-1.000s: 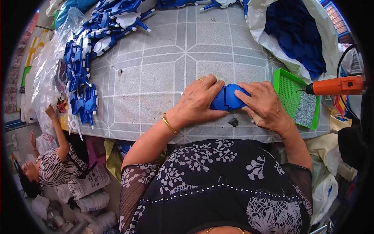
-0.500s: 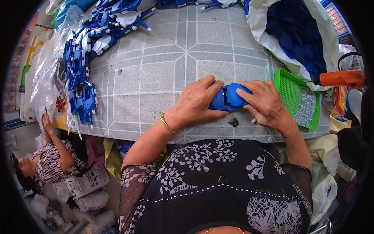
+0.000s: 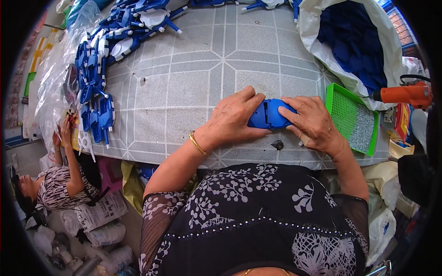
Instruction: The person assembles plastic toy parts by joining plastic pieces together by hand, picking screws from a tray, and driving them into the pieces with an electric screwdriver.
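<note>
The left hand (image 3: 235, 116) holds the left end of a blue plastic housing (image 3: 268, 114), its fingers on the far edge and its thumb along the near edge. The right hand (image 3: 316, 123) grips the other end, and one fingertip presses on the upper face. Both hands are bent around the thing, with the housing between them; what the hidden fingers do, I cannot tell. The housing is over the near part of the grey table (image 3: 193, 92), beyond a small dark object (image 3: 277, 145).

The main difference is in the dark gap across the housing: half a second ago it looks wider, and now it is narrower, similar to one second ago. The hands have almost the same place and grip as before.

At the right, the orange power driver (image 3: 405, 95) has shifted a little outward. One second ago its tip was over the green tray (image 3: 340, 108) of small metal pieces; now the tip is near the tray's upper edge, beside the white sack (image 3: 392, 50).

At the left, the co-worker (image 3: 62, 188) now has both hands raised close together; one second ago they were apart. The pile of blue and white parts (image 3: 94, 73) looks unchanged.
</note>
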`<action>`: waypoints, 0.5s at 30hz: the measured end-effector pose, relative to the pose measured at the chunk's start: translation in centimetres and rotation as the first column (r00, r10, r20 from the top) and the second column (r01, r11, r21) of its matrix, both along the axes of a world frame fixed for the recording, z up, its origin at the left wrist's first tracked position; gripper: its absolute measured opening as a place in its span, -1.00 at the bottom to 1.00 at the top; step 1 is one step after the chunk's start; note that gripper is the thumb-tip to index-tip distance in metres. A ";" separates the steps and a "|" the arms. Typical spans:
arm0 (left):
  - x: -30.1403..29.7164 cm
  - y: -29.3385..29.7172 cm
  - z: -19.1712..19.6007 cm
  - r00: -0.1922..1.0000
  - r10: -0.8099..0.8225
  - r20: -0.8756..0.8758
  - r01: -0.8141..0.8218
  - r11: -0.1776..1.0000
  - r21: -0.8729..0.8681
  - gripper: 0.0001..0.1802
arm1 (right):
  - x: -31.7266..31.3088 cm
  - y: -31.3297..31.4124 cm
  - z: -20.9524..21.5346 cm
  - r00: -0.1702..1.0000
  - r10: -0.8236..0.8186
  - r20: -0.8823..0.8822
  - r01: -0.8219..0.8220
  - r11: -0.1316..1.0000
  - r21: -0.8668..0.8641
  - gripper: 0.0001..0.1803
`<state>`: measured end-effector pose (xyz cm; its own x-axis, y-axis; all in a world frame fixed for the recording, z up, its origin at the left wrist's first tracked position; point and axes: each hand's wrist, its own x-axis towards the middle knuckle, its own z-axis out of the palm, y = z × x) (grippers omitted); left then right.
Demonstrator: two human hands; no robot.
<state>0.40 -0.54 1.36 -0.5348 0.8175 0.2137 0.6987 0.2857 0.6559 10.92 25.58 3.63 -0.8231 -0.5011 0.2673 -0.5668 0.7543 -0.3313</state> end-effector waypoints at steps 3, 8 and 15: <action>0.0 0.1 0.2 1.000 0.002 0.007 -0.002 1.000 -0.011 -0.27 | -0.1 0.2 -0.3 1.000 0.002 -0.007 -0.002 1.000 0.003 -0.27; 0.0 0.0 0.1 1.000 0.016 0.005 -0.016 1.000 -0.008 -0.28 | -0.2 -0.1 -0.5 1.000 -0.007 -0.028 0.007 1.000 0.009 -0.28; -0.4 -0.1 -0.1 1.000 0.010 0.020 -0.010 1.000 0.003 -0.25 | -0.2 0.0 -0.6 0.999 -0.013 -0.033 0.012 1.000 -0.028 -0.32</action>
